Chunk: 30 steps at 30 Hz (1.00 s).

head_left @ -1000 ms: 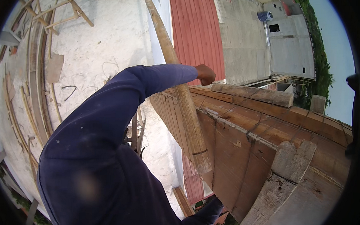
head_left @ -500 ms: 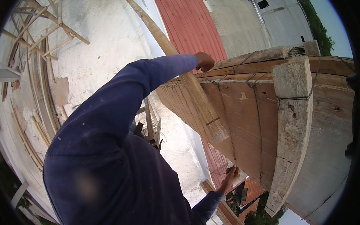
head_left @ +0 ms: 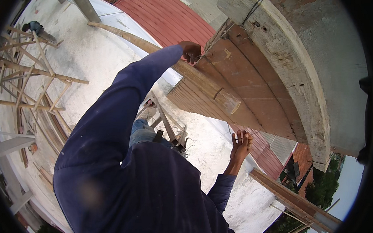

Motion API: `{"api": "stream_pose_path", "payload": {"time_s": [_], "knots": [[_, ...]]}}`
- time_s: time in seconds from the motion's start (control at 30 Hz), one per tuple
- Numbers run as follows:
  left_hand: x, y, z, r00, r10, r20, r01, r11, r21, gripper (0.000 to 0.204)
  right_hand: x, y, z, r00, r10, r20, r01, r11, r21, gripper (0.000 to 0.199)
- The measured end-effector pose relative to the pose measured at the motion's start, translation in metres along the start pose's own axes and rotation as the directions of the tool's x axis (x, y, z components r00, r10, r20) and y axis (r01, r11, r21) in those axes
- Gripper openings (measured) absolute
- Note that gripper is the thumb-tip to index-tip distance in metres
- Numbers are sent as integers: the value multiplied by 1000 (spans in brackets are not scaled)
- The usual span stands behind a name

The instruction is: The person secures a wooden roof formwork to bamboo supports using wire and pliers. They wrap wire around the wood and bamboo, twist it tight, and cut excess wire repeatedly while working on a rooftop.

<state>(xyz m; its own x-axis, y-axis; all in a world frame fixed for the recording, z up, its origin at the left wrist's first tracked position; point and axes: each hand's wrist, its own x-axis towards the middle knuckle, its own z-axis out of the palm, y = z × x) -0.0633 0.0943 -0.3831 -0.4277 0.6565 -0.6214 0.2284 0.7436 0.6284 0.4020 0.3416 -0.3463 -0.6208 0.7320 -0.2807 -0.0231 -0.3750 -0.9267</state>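
- My sleeve (head_left: 111, 113): dark navy blue (faint pale dust marks).
- Bamboo pole (head_left: 188, 70): tan-yellow, darker ring near its cut end.
- Formwork boards (head_left: 246, 81): reddish-brown, striped by seams.
- Concrete beam (head_left: 305, 76): pale grey, stained.
- Roof sheet (head_left: 166, 17): ribbed red.

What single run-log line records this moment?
left hand: on bamboo pole | right hand: open, under wooden boards

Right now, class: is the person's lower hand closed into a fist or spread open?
Spread open. The right hand has its fingers extended and apart, raised beneath the wooden formwork. A thin wire seems to cross them.
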Motion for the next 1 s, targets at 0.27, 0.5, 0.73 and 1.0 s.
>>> {"api": "stream_pose_path", "payload": {"time_s": [0.27, 0.5, 0.73, 1.0], "knots": [[6, -40, -13, 969, -9, -246, 72, 966, 250, 17, -21, 40, 32, 980, 145, 133, -186, 904, 384, 14], [11, -60, -2, 897, 172, -406, -216, 974, -65, 18, -34, 85, 53, 917, 388, 94, -354, 681, 641, 13], [-27, -13, -4, 997, 15, -79, -47, 907, -418, 15, -34, 83, 99, 834, 392, 389, -547, 680, 487, 42], [-23, 4, -2, 998, 59, 22, -45, 914, -403, 21, 4, 95, 160, 920, 353, 171, -384, 717, 582, 30]]}}
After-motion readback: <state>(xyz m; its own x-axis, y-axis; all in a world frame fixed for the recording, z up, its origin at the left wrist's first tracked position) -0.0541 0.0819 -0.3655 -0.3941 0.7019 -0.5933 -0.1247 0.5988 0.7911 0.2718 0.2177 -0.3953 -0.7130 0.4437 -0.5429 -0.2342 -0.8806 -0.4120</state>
